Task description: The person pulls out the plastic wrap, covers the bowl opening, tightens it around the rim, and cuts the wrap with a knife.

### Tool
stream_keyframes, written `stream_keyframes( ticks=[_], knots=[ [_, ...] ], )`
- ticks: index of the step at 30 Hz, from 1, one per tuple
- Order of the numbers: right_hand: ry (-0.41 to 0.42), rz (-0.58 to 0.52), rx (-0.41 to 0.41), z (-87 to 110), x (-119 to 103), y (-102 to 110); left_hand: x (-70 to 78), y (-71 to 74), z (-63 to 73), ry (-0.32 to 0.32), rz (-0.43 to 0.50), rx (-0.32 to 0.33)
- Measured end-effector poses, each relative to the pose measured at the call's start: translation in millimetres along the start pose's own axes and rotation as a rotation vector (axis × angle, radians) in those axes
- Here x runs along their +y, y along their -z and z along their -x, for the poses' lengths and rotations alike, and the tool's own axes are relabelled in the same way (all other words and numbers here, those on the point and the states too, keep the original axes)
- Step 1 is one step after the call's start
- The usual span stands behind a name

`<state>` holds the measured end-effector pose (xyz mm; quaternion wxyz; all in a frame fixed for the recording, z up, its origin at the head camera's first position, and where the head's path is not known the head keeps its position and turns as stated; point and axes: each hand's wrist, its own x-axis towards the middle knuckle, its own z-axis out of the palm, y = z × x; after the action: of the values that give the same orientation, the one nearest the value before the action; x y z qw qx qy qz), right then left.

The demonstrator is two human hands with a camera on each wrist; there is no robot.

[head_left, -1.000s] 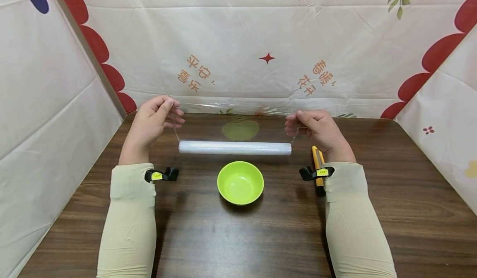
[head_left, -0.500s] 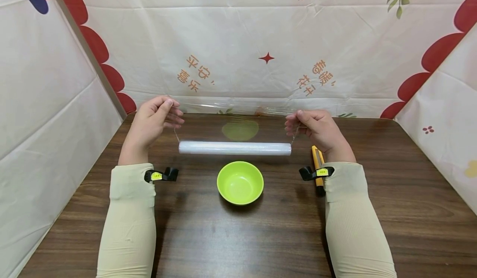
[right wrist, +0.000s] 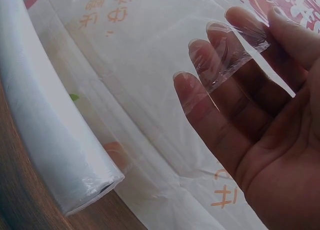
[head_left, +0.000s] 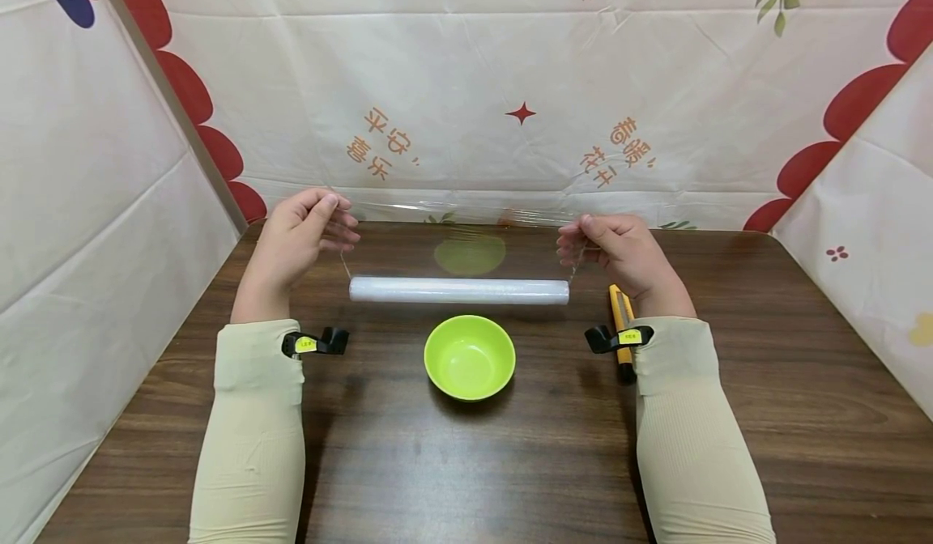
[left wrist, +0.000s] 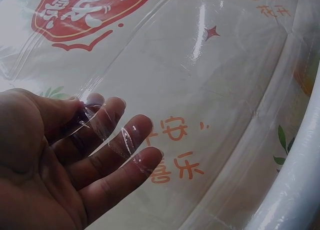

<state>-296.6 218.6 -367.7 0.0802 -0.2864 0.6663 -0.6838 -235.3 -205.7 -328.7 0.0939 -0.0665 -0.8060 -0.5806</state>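
Note:
A sheet of clear cling film stretches between my two hands, its lower end running down to a white roll of cling film. Thumb and index finger of my left hand pinch one corner, while the other fingers spread behind the film in the left wrist view. On the opposite side my right hand pinches the other corner the same way, with the film's edge across its fingers. The roll lies level just beyond a lime-green bowl, which holds nothing.
A yellow utility knife lies on the dark wood table, partly hidden by my right wrist strap. Printed white cloth walls off the back and both sides of the table.

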Motion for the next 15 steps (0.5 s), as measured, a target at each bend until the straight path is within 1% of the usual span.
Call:
stream_keyframes(
  ticks=[5, 15],
  knots=[
    [-0.006, 0.001, 0.000, 0.4, -0.5, 0.0, 0.3, 0.0, 0.4, -0.002, 0.001, -0.001],
    [0.010, -0.022, -0.015, 0.2, -0.6, -0.6, 0.7, 0.2, 0.2, 0.010, 0.001, -0.001]
  ],
)
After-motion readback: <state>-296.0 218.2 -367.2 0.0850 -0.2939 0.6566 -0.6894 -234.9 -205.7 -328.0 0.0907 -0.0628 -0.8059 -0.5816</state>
